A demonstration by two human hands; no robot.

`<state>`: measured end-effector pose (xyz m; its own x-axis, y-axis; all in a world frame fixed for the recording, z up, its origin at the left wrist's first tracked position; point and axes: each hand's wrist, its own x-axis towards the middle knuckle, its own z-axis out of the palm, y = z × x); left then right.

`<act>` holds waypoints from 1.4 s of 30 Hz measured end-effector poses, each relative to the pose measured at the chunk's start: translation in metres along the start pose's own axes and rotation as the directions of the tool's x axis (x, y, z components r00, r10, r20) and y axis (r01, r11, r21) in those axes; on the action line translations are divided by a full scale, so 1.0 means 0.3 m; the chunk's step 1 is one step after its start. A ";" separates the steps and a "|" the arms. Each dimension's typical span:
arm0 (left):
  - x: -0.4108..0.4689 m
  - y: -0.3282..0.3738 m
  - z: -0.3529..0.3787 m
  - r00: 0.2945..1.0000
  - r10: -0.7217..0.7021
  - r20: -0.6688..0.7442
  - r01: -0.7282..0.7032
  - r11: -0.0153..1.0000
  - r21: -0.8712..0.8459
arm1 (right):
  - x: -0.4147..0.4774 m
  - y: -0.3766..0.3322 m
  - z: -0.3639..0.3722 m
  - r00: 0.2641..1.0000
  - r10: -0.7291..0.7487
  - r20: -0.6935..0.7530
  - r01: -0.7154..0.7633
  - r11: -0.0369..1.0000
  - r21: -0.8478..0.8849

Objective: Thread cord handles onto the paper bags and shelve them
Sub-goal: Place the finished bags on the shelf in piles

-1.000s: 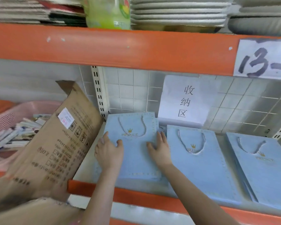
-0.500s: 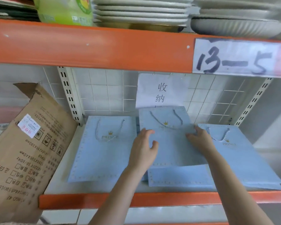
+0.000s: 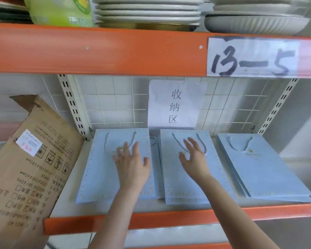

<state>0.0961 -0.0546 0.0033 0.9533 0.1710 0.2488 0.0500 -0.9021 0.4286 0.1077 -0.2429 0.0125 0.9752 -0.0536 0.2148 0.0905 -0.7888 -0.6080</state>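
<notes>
On the white shelf [image 3: 65,209], three light-blue paper bags lying flat side by side, openings toward the wire grid [image 3: 115,105] at the back. Left bag [image 3: 101,168] just beside a leaning cardboard box [image 3: 29,173], grey cord handle [image 3: 107,139] threaded and looped down over its face. Middle bag [image 3: 174,177] lying on top of at least one more of the same kind, cord handle [image 3: 202,142] likewise in place. Right bag [image 3: 264,168] a little apart from the middle one, topping a small stack, cord handle [image 3: 240,149] curving above a gold crown print.

Left hand [image 3: 131,164] open over the upper right part of the left bag, fingers straight and spread, gripping nothing; touching the paper or just above it, cannot tell. Right hand [image 3: 194,159] open too, fingers fanned over the middle bag's handle, holding nothing.

Behind the bags, a white paper sign [image 3: 174,105] hung on the grid. Overhead, on the orange beam [image 3: 115,51], a handwritten label [image 3: 251,56] reading 13-5; above that, stacked plates [image 3: 147,11] and a green bottle [image 3: 59,11].
</notes>
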 end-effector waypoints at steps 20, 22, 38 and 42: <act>-0.049 -0.156 -0.120 0.928 -0.324 -0.182 0.297 0.941 -0.162 | 0.007 -0.210 0.129 0.994 -0.026 0.104 -0.021 0.905 0.426; -0.040 -0.072 -0.130 0.951 -0.257 -0.170 0.206 0.941 -0.270 | 0.027 -0.149 0.047 0.998 0.020 0.056 -0.045 0.868 0.494; -0.111 0.618 0.227 0.899 0.285 0.333 0.037 0.707 -0.706 | -0.152 0.480 -0.531 0.834 0.537 -0.124 -0.484 0.822 0.302; -0.123 0.712 0.236 0.816 0.430 0.387 -0.052 0.721 -0.691 | -0.167 0.583 -0.628 0.754 0.604 -0.259 -0.591 0.795 0.135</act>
<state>0.0927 -0.2814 0.0243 0.9144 -0.4015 0.0509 -0.2194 -0.3861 0.8960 0.0367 -0.4937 0.0395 0.7373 -0.6756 -0.0073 -0.4768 -0.5127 -0.7140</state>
